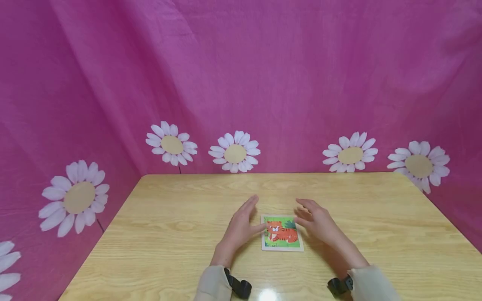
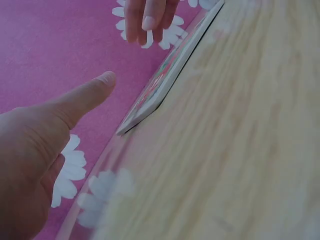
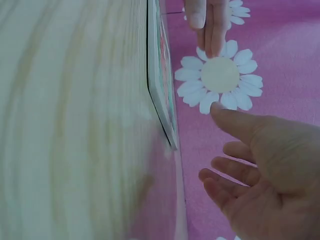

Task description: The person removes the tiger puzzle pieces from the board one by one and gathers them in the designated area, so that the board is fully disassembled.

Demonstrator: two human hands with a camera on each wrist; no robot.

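At the lower centre of the frame, a tiger puzzle (image 1: 279, 235) lies flat on the desk (image 1: 169, 234), its pale tray (image 1: 283, 249) seemingly filled by picture pieces (image 1: 290, 236). The left hand (image 1: 240, 225) and right hand (image 1: 321, 223) hover at either side, fingers relaxed and holding nothing; the step looks like poising around it, and taking hold would call for lowering fingers to its edges.

Curtained-off nook, room type unclear: pink daisy-print cloth (image 1: 271, 83) on three sides of wood-grain table (image 1: 162, 242).
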